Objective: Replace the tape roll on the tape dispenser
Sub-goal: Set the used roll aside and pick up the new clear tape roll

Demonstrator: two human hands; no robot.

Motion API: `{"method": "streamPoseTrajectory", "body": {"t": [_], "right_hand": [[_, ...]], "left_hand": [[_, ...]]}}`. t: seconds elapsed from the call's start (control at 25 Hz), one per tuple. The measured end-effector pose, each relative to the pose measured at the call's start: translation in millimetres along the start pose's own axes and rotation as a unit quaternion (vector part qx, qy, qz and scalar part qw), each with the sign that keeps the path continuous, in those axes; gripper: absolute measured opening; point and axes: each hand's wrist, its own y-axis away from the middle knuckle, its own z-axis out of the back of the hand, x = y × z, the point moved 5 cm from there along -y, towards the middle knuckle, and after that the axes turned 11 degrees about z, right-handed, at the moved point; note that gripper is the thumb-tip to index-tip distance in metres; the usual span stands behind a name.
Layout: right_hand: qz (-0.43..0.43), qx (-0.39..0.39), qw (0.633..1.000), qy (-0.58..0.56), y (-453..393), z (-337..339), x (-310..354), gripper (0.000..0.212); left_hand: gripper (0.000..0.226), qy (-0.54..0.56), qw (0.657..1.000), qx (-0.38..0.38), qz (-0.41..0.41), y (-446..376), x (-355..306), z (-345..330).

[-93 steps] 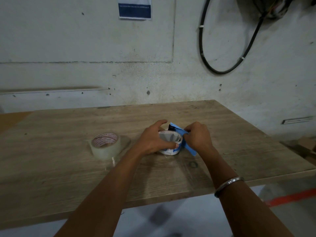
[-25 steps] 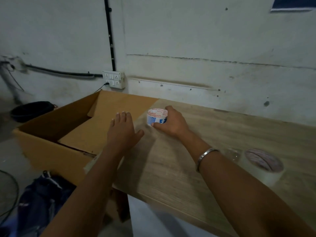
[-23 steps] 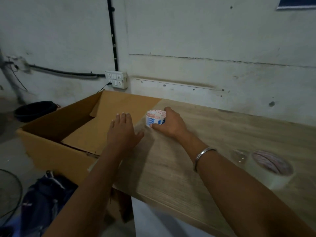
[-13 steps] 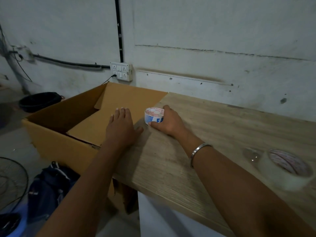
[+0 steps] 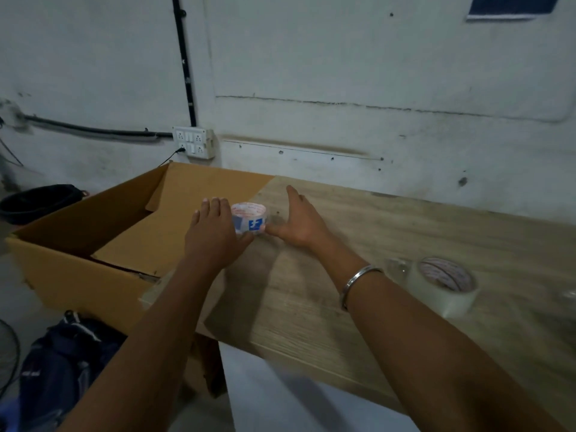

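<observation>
The left hand (image 5: pixel 215 235) lies flat and spread, palm down, fingers pointing away, its thumb side against the near left wall of the spent roll (image 5: pixel 249 218); whether the thumb actually presses the roll cannot be told. The right hand (image 5: pixel 300 221) is open too, fingers stretched toward the wall (image 5: pixel 343 73), its thumb tip touching the roll's right side low down; neither hand closes around it, so the roll sits between them, pinched at most lightly by the two thumbs. The roll stands on its flat end, its hole facing up, its axis upright; it is a nearly bare core with red print on the rim and a blue mark on its side, at the left end of the table (image 5: pixel 389 244), just beside the box flap (image 5: pixel 199 194); the open cardboard box (image 5: pixel 78 244) stands against the table's left edge, its flap reaching up to the tabletop. A metal bangle (image 5: pixel 358 283) circles the right wrist; well apart to the right a full clear roll (image 5: pixel 444 286) lies flat, hole up; a socket plate (image 5: pixel 194 145) and a black cable (image 5: pixel 184 57) are on the wall; a dark bag (image 5: pixel 59 366) is on the floor below the box; a black tub (image 5: pixel 37 201) sits beyond it.
</observation>
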Motion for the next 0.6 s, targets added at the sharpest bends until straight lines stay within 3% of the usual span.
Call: {"method": "streamPoseTrajectory", "body": {"t": [0.32,0.6], "right_hand": [[0.007,-0.035,0.993,0.108,68.2,81.5,-36.3,0.106],[-0.028,-0.071,0.987,0.14,148.9,167.6,-86.4,0.103]], "left_hand": [[0.093,0.01,0.998,0.006,-0.063,41.4,-81.5,10.2],[0.093,0.03,0.99,0.023,-0.138,89.9,-196.6,17.3]]}}
